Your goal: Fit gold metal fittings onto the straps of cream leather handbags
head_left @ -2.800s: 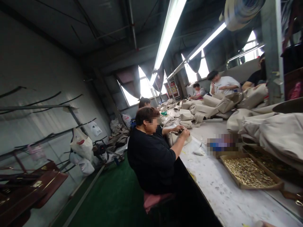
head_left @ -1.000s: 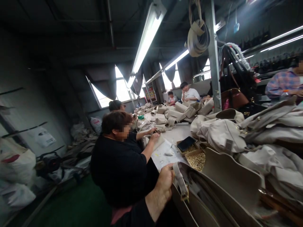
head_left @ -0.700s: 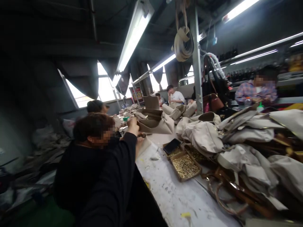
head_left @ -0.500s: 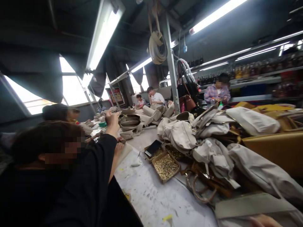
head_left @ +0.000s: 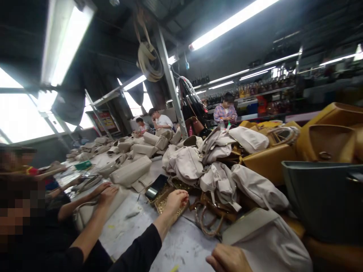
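My left hand, in a black sleeve, reaches across the table to a shallow cardboard tray of small brass studs. Its fingers curl down into the studs, and what they pinch is hidden. My right hand is at the bottom edge with curled fingers gripping the near edge of a beige bag that lies on the table in front of me.
A dark phone lies beside the tray. A co-worker on my left rests both hands on another beige bag. Piled beige bags, yellow bags, a grey-green bag and brown straps crowd the white table. Other people sit further off.
My view has swung right, from the co-worker to the table. My left hand put a beige bag on the far pile, then came down to the stud tray. My right hand came into view.
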Action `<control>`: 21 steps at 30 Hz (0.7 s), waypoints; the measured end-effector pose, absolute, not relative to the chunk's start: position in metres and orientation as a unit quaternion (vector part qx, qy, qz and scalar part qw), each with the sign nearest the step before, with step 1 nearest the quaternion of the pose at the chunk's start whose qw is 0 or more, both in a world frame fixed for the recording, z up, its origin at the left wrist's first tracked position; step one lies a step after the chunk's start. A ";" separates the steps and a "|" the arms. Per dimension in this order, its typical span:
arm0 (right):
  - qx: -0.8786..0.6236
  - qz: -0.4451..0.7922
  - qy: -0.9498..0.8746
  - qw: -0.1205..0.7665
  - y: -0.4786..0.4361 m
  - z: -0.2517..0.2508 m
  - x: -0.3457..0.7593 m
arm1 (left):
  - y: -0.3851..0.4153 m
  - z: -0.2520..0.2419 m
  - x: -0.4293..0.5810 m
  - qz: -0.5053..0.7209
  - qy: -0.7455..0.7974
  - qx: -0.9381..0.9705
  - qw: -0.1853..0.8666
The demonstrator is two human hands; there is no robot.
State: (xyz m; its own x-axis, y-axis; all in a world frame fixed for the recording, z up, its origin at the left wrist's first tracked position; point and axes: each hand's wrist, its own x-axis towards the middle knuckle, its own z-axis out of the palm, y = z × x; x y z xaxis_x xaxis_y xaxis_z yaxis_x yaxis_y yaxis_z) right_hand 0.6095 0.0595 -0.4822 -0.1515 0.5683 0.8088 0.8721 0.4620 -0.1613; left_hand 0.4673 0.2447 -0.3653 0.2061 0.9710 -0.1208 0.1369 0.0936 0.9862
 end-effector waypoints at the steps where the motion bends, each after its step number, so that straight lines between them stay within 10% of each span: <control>1: -0.492 -0.164 -0.741 0.427 0.056 -0.478 0.607 | 0.244 -0.364 0.472 0.371 0.495 0.567 0.544; 21: -0.587 0.021 -0.671 0.453 0.053 -0.468 0.611 | 0.245 -0.345 0.561 0.150 0.341 0.925 0.080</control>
